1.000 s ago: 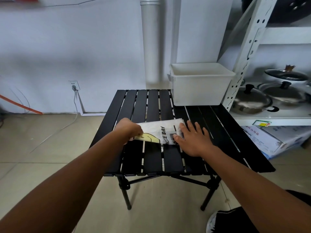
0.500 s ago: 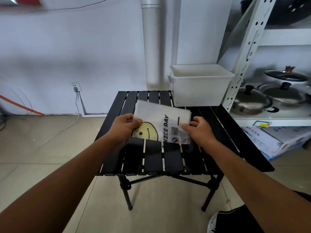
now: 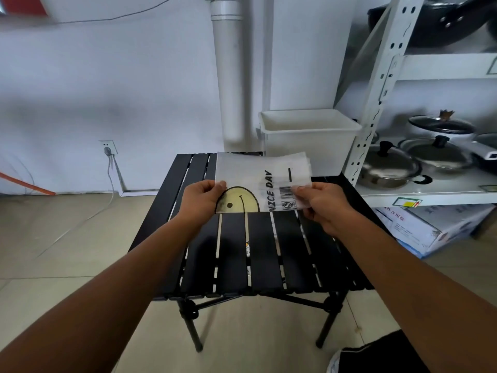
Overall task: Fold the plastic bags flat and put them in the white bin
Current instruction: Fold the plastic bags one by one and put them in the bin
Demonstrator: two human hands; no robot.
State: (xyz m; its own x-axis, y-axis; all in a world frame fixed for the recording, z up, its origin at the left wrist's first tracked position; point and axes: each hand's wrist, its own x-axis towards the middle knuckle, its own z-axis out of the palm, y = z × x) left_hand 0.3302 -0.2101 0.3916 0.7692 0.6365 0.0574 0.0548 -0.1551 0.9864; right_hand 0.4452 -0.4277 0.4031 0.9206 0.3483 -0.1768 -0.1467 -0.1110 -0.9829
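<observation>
White bin just behind, slatted table below. Plastic bag pinched between left hand and right hand, long axis sideways across frame centre.

**Plastic, painted metal, steel and tile**

At frame centre, the folded translucent plastic bag with a yellow smiley print looks thin, frosted and faintly glossy. Below it, the black slatted table has smooth, semi-gloss slats. The white rectangular plastic bin, centre right, is matt. At right, the white perforated metal shelf upright looks painted; the steel pot with a glass lid gleams. The beige floor tiles are smooth and dull.
</observation>
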